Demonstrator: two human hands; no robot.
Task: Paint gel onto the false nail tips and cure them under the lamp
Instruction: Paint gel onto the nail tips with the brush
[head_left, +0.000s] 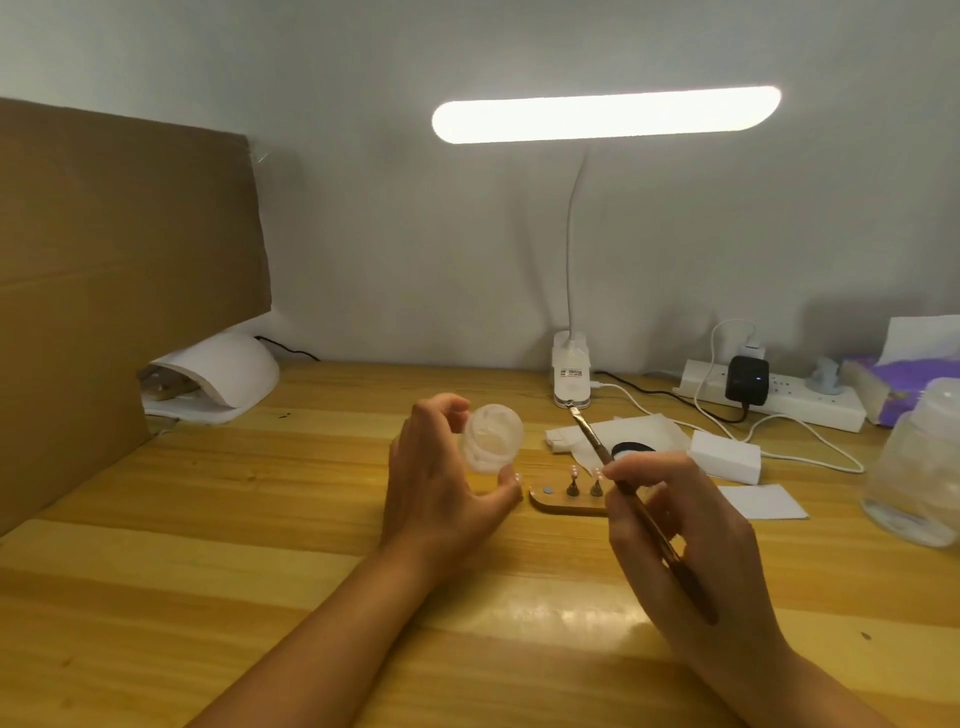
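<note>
Thumb and curled fingers (441, 410) of the left hand (441, 493) are pinching a small translucent gel jar (491, 439) just above the bench (260, 519); it is looking light, rigid and smooth, so gripping its side wall seems safest. The right hand (685, 535) is holding a slim brush (597, 441) pen-fashion, while the tiny false nail tips (574, 472) are perching on a wooden holder (566, 506) between both hands, probably tipping easily. The white curing lamp (223, 374) is sitting well beyond the left hand, and a black lid (631, 449) is lying just beyond the right hand.
</note>
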